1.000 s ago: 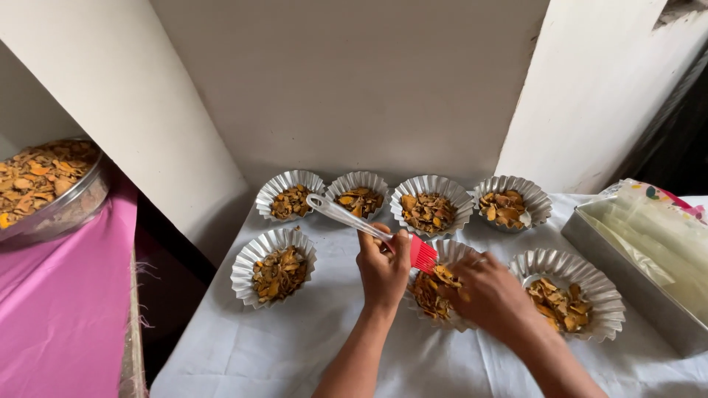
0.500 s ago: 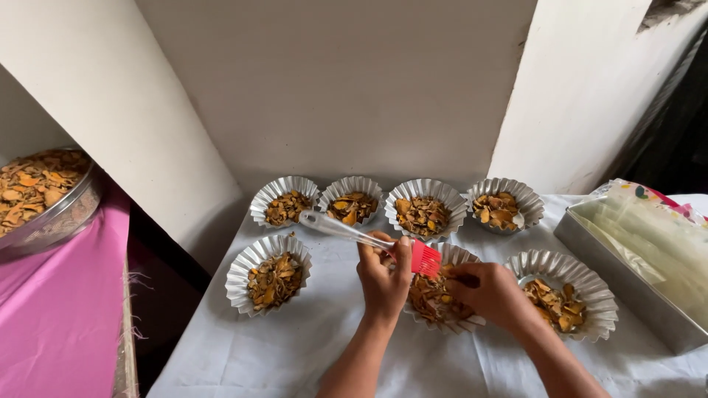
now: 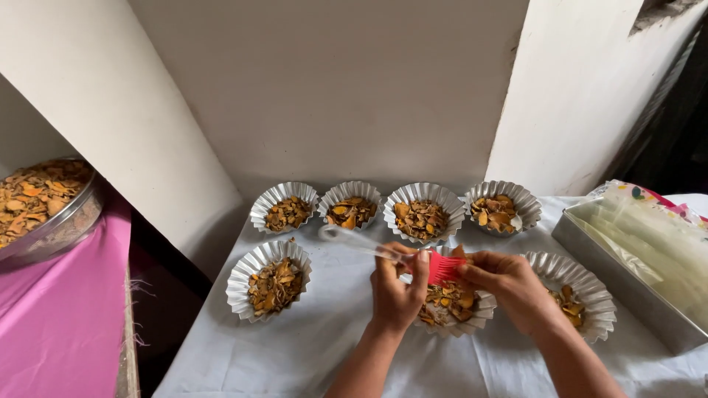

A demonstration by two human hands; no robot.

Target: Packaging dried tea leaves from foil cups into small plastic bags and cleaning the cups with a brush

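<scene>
- Seven fluted foil cups on the white tablecloth (image 3: 295, 361): four in the back row, three in the front row. All hold brown-orange dried chips.
- The work in hand is at the middle front cup (image 3: 451, 309); both hands are over it.
- Left hand (image 3: 396, 289): fingers curled shut around the clear handle of a brush (image 3: 413, 259), which runs up and left from the fist.
- Right hand (image 3: 509, 284): fingertips pinched at the red bristle head (image 3: 445, 267), just above the chips in that cup.
- Judgement: filling looks done for every cup in view. I cannot tell which cups have been brushed; nothing on the chips shows it.
- Left front cup (image 3: 269, 278) and right front cup (image 3: 571, 295) are untouched by either hand, as is the back row.
- Beside the work: a metal tray (image 3: 627, 284) of pale sheets at right, and a large steel bowl (image 3: 55, 228) of the same chips on the pink cloth (image 3: 51, 324) at left.
- Versus half a second ago: hands and brush are over the same cup; the right fingers have closed onto the bristles; the handle tip sits a little lower.
</scene>
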